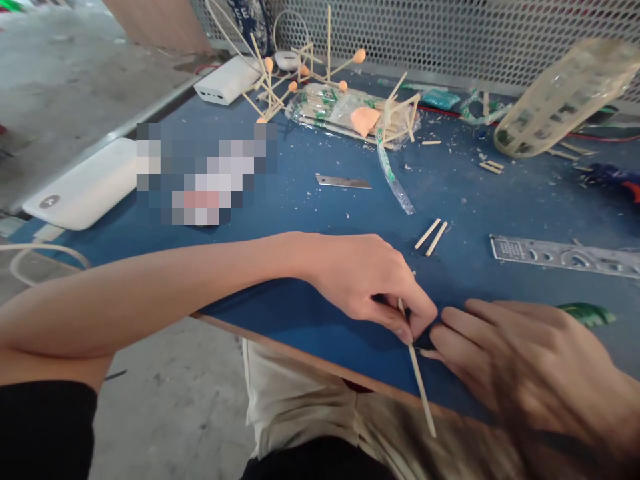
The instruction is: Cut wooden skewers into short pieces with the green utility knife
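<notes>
My left hand (373,280) pinches a thin wooden stick (423,393) between thumb and forefinger. The stick's lower end sticks out past the front edge of the blue table (280,333). Close on the right, my right hand (520,347) has its fingers curled down near the stick; a small pale piece shows by its fingertips, and what it holds is hidden. Two short cut sticks (433,238) lie beyond my hands. Farther back is a loose metal blade (343,181).
A clear ruler (565,257) lies at the right. Stick models with orange blobs and a plastic pack of sticks (325,107) are at the back, beside a clear bottle (565,100). White power bank (83,187) and a blurred-out item are on the left.
</notes>
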{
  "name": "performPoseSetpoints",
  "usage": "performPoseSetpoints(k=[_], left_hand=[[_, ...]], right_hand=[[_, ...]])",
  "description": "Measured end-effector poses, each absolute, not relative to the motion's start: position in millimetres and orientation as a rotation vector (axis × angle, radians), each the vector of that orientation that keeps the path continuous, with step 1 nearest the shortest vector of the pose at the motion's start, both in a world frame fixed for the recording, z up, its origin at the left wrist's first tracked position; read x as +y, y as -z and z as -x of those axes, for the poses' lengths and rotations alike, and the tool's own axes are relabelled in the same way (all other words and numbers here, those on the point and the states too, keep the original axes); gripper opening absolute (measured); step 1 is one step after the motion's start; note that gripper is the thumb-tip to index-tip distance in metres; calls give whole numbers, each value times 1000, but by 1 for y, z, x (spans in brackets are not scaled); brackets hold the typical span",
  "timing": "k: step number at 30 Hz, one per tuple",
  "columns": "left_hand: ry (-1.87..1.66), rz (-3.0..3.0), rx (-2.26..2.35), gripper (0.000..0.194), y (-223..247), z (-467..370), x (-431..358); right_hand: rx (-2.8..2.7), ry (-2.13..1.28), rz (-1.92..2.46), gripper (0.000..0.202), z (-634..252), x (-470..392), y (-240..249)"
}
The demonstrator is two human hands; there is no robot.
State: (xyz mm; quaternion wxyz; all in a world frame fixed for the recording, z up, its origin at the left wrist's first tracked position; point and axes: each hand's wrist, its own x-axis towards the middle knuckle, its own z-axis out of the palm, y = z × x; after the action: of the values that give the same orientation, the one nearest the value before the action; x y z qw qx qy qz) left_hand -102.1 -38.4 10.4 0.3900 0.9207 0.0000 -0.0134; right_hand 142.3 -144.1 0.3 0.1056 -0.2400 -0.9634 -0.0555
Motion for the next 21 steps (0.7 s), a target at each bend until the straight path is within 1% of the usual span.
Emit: performPoseSetpoints(k=[11, 21], left_hand=[[-20, -2399, -1, 13, -8, 100, -39], [31, -2296, 20, 14, -9, 101, -38]], right_hand=[[-2839, 128, 707, 24, -134, -144, -6], [-2824, 33, 667, 22, -142, -132, -7]])
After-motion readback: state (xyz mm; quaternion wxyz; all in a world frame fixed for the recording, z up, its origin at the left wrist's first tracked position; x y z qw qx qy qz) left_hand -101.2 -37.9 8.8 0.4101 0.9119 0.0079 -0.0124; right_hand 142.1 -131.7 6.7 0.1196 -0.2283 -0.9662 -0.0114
